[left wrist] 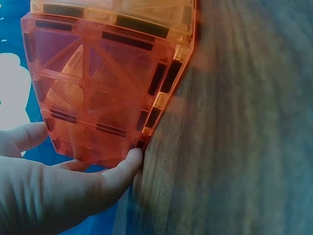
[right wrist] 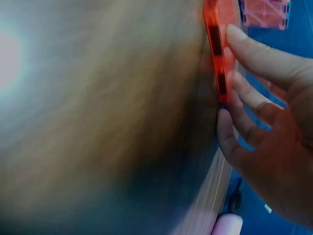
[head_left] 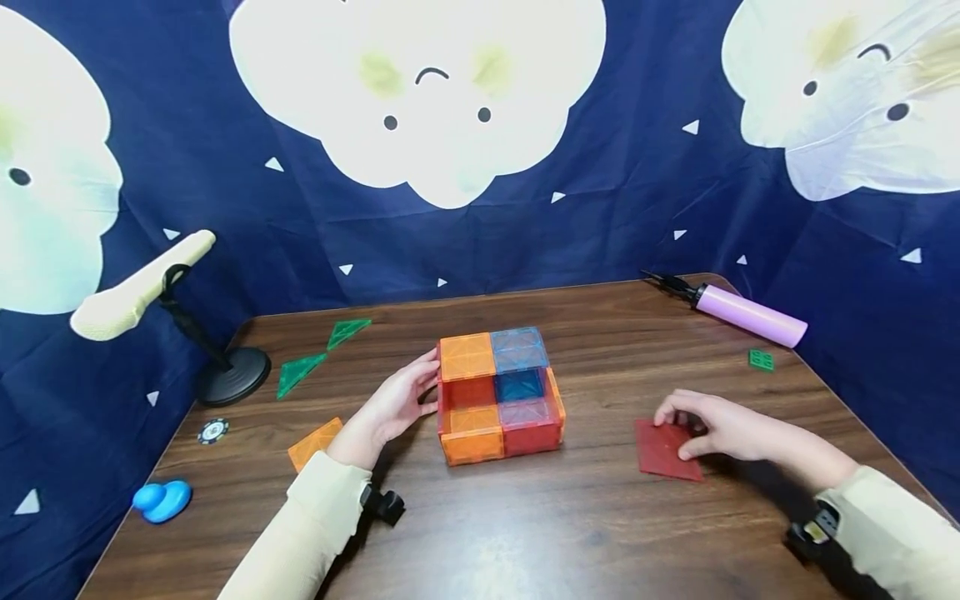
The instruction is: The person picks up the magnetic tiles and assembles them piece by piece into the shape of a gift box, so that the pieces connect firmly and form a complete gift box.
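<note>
A box of translucent magnetic tiles [head_left: 472,447] in orange, red and blue sits mid-table, its top partly covered and the front half uncovered. My left hand [head_left: 395,406] touches the box's left side with fingers spread. In the left wrist view its thumb and fingertips rest along the edges of the red side wall [left wrist: 105,105]. To the right of the box, my right hand [head_left: 723,427] pinches a single red square magnetic tile [head_left: 667,457] that lies close over the table. The right wrist view has the thumb on the tile's face [right wrist: 226,24] and the other fingers near its edge.
Two green triangle tiles [head_left: 302,374] and an orange tile [head_left: 315,443] lie left of the box. A black stand [head_left: 235,377], a poker chip [head_left: 213,431] and a blue knobbed object [head_left: 162,500] line the left side. A purple pump [head_left: 752,317] and green block [head_left: 761,360] are at right.
</note>
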Tool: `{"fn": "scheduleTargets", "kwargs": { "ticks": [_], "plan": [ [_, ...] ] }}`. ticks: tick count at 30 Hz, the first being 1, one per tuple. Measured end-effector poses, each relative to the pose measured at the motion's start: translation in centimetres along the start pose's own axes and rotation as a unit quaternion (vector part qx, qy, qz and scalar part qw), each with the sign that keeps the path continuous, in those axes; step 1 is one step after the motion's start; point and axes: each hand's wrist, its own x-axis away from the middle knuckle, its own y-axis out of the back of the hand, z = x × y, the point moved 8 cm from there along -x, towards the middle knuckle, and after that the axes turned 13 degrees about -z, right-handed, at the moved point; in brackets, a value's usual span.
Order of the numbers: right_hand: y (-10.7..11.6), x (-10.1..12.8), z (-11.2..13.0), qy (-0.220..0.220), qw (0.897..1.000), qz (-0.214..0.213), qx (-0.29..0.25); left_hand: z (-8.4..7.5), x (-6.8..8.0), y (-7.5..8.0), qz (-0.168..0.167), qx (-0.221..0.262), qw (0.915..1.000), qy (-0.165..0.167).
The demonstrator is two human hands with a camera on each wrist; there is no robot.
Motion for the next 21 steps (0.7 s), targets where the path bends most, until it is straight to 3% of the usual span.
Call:
{"fn": "scheduleTargets", "kwargs": {
  "ticks": [8, 14, 21],
  "plan": [
    [-1.6, -4.5, -0.1, -0.012, 0.996, 0.013, 0.085, 0.2, 0.1, 0.1, -0.002, 0.008, 1.0000, 0.004],
    [-2.5, -4.8, 0.6, -0.025, 0.989, 0.016, 0.147, 0.3, 0.1, 0.0, -0.020, 0.007, 0.9998, -0.001],
    [-3.2, -5.0, 1.1, -0.051, 0.984, 0.005, 0.172, -0.1, 0.0, 0.4, -0.038, 0.010, 0.9992, -0.011]
  ]
}}
